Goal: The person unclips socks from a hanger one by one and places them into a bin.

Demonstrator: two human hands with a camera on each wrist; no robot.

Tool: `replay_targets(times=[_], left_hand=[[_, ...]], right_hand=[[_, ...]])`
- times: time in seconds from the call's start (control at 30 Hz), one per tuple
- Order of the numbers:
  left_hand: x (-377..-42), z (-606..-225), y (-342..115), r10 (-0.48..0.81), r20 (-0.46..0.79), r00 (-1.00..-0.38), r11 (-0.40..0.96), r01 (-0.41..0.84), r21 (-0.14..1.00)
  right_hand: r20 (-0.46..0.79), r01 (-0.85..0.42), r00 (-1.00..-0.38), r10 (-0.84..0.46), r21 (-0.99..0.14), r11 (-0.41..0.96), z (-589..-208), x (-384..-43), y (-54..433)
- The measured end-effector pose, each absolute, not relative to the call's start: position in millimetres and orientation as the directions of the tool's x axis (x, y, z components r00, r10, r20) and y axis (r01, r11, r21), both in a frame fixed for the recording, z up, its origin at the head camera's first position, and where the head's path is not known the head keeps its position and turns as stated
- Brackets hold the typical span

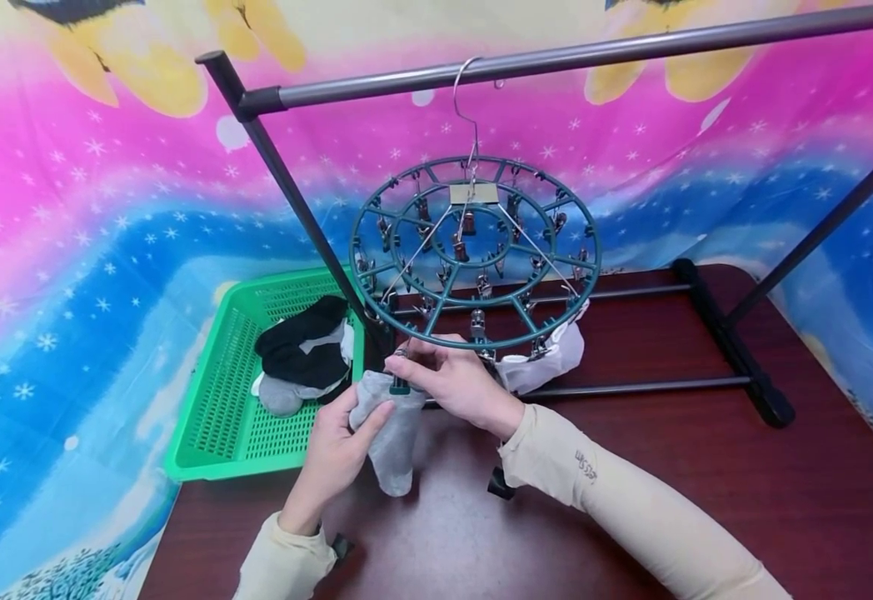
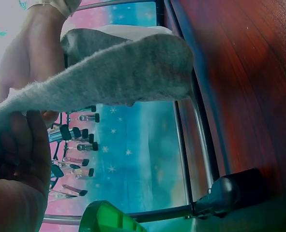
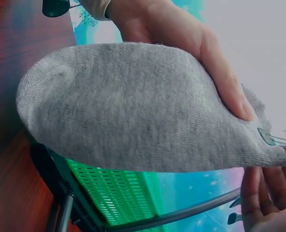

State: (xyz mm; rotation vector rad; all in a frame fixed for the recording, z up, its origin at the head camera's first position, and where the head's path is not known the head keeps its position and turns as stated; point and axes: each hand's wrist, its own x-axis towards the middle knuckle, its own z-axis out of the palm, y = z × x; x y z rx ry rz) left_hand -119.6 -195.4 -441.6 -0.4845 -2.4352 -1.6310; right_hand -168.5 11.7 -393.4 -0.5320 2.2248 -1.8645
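A grey sock point(image 1: 393, 450) hangs toe down in front of the round green clip hanger point(image 1: 436, 310). My left hand point(image 1: 341, 442) pinches the sock near its cuff, thumb in front and fingers behind. With thumb and fingers, my right hand point(image 1: 457, 379) grips a clip point(image 1: 401, 383) of the hanger at the sock's top edge. In the right wrist view the tip of that clip point(image 3: 267, 137) lies on the sock fabric point(image 3: 128, 106), close beside the left thumb. Behind the right hand, a pale sock point(image 1: 556, 354) hangs from the hanger's front right rim.
The hanger hooks over the grey rail point(image 1: 391, 81) of a metal rack, whose base bars point(image 1: 631, 385) cross the dark red table point(image 1: 631, 500). At the left stands a green basket point(image 1: 200, 392) with black, grey and white socks point(image 1: 309, 354) inside. A patterned cloth point(image 1: 54, 275) hangs behind.
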Motion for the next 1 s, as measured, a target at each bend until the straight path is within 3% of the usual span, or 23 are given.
replay_targets(times=[0.4, 0.63, 0.83, 1.0], left_hand=[[-118.9, -442.1, -197.1, 0.203, 0.340, -0.918, 0.346, 0.393, 0.852], [-111.5, -433.7, -204.8, 0.348, 0.342, -0.873, 0.463, 0.477, 0.747], [-104.1, -419.6, -219.9, 0.354, 0.357, -0.865, 0.515, 0.499, 0.697], [-102.7, -410.6, -233.4, 0.288, 0.379, -0.880, 0.557, 0.475, 0.681]], right_hand=[[0.160, -0.175, -0.924, -0.347, -0.985, 0.012, -391.2, -162.7, 15.2], [0.184, -0.170, -0.920, -0.347, -0.983, -0.069, -390.5, -164.2, 14.1], [0.190, -0.214, -0.923, -0.336, -0.976, 0.038, -391.4, -164.7, 15.4], [0.055, -0.117, -0.937, -0.345, -0.980, 0.161, -393.7, -162.2, 17.0]])
